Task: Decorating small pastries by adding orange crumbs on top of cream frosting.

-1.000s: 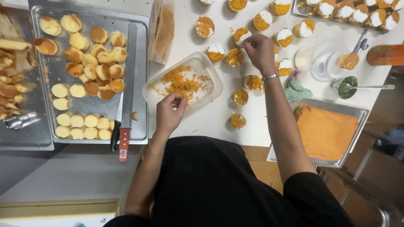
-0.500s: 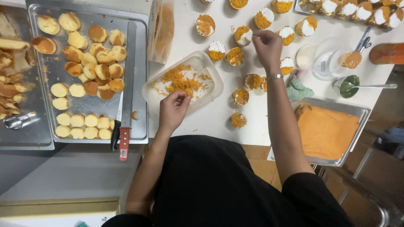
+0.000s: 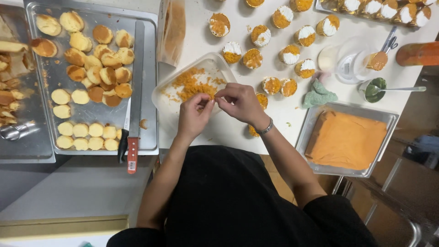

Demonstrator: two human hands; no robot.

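Steel baking tray (image 3: 151, 137) at nine o'clock holds sponge rounds, too heaped to count, with one red-handled knife (image 3: 133, 123) along its right rim. At centre a clear tub (image 3: 161, 93) holds orange crumbs (image 3: 190, 83). Over its near edge the left hand (image 3: 193, 114) and right hand (image 3: 241, 101) meet, fingertips pinched on crumbs. At four o'clock one pan (image 3: 315, 122) holds an orange slab; bare table shows between.

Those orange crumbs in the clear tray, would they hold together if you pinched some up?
Probably not: the orange crumbs lie loose and scattered in the clear tray. They look light and dry. The left hand and right hand pinch only small bits.
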